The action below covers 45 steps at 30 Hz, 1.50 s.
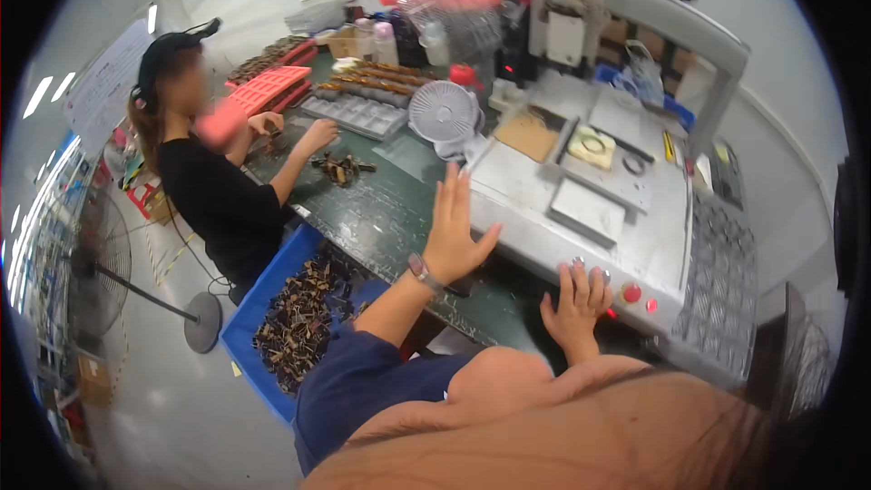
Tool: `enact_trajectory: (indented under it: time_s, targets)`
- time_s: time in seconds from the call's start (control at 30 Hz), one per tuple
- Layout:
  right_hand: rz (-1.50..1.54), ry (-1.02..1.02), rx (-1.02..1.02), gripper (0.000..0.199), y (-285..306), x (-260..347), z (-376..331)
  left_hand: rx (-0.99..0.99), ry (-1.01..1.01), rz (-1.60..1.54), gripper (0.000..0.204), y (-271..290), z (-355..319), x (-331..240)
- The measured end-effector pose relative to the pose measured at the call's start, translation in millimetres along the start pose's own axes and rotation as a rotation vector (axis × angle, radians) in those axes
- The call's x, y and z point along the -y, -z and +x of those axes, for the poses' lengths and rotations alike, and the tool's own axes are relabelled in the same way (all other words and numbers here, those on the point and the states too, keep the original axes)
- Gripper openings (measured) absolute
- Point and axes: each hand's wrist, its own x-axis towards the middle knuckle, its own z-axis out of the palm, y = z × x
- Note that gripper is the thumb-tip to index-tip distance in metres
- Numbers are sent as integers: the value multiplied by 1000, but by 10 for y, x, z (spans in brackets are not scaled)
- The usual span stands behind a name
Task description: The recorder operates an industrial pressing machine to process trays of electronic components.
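My left hand (454,240) reaches over the green table edge with its fingers stretched out and thumb apart. It holds nothing, and its fingertips come near the base of a small white fan (445,112). At the front panel of a white bench machine (508,204) is my right hand (576,313). Its fingers are extended, with the tips on or very close to the silver push buttons (578,261); contact cannot be made out. A red button (631,292) lies just right of that hand. On the machine bed sit a metal fixture (587,210) and a brown pad (526,134).
A blue bin (254,295) full of small brown and black parts stands left of my arm. Beyond it, a person (218,191) in black handles a pile of parts (343,169) on the green table (363,213). Red trays (272,91) lie farther back; a floor fan (201,322) stands left.
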Motion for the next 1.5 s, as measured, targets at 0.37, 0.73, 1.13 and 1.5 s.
enact_trajectory:
  time_s: [0.37, 0.73, 1.13, 1.5]
  targets:
    - [-20, -30, -38, 60, -35, -54, -32, -591, -599, -380, 92, 1351, 1127, -771]
    - [-44, -62, -33, 60, -78, -110, 0, -425, -730, -535, 84, 1284, 1197, -972]
    - [-94, -33, -91, 59, -28, 28, -56, -404, -804, -568, 74, 1203, 1135, -1079]
    - [-94, -49, -69, 61, -67, -41, -40, -481, -838, -556, 66, 1237, 1292, -1065]
